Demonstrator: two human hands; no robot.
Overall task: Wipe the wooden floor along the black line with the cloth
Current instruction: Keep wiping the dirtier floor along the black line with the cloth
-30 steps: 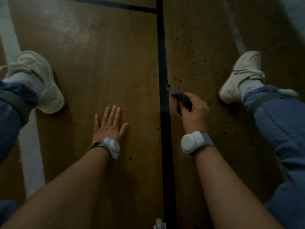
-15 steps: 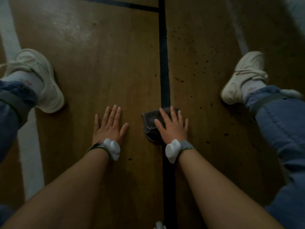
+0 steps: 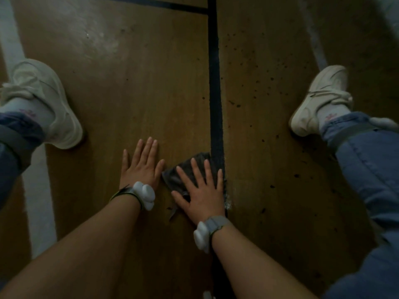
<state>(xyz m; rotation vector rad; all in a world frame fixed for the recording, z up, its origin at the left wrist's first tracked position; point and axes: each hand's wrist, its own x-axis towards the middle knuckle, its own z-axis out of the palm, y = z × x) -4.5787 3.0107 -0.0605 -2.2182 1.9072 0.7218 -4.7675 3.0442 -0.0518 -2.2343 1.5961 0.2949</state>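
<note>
Your right hand (image 3: 203, 190) is flat on the cloth (image 3: 169, 176), fingers straight and spread, pressing it down onto the wooden floor (image 3: 140, 83). The dark grey cloth sits bunched under your palm, its right edge over the black line (image 3: 214, 83). Your left hand (image 3: 141, 167) lies open on bare wood just beside the cloth, holding nothing. There's a white band (image 3: 144, 194) on that wrist. Dark specks (image 3: 259, 83) dot the boards right of the line. Your white shoes (image 3: 49, 104) are planted wide on either side.
</note>
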